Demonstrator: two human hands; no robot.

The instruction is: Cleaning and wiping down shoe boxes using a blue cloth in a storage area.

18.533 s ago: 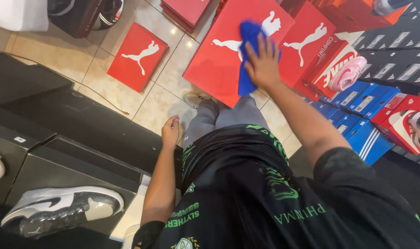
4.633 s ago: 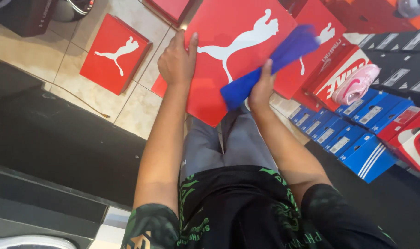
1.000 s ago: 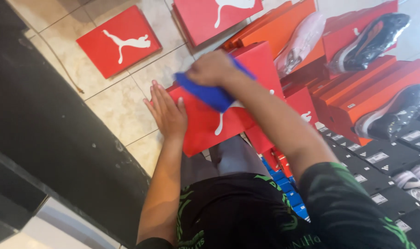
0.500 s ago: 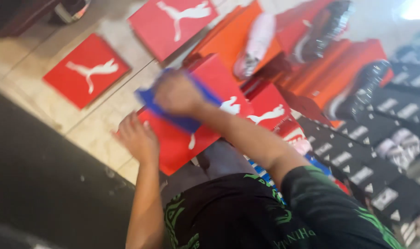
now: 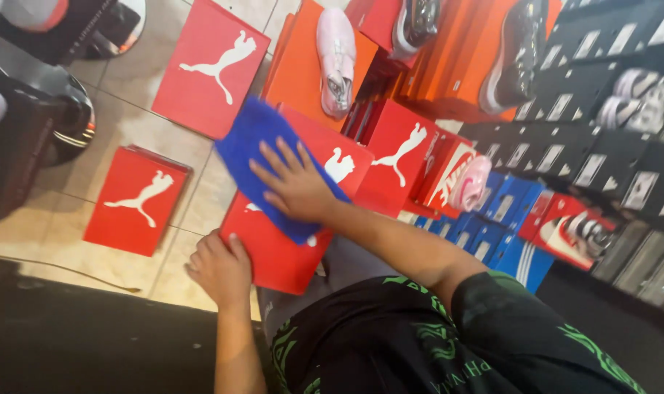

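While the person sits above a tiled floor (image 5: 135, 87), the right hand (image 5: 295, 186) lies flat, fingers spread, pressing a blue cloth (image 5: 255, 149) onto the lid of a red shoe box (image 5: 273, 248) that rests across the lap. The left hand (image 5: 219, 270) grips the near left edge of that box, fingers curled over the rim and closed on it, steadying it against the push of the cloth. The cloth covers the upper left part of the lid and hangs slightly past its far corner; the lower portion of the lid is bare. In my judgement the wiping is done well if the right palm keeps even pressure, moves in overlapping passes from the far corner toward the body, and the left hand holds firm so the box does not slide off the lap. The bare lower part of the lid and the edges appear to need attention. Nearby, two more red boxes lie on the floor: one (image 5: 136, 201) just to the left, another (image 5: 211, 69) farther off. An orange box (image 5: 299, 69) carries a pink shoe (image 5: 337, 58), and stacked red, blue and black boxes with shoes on top stand to the right. Whether the lid bears dust cannot be told from this view.
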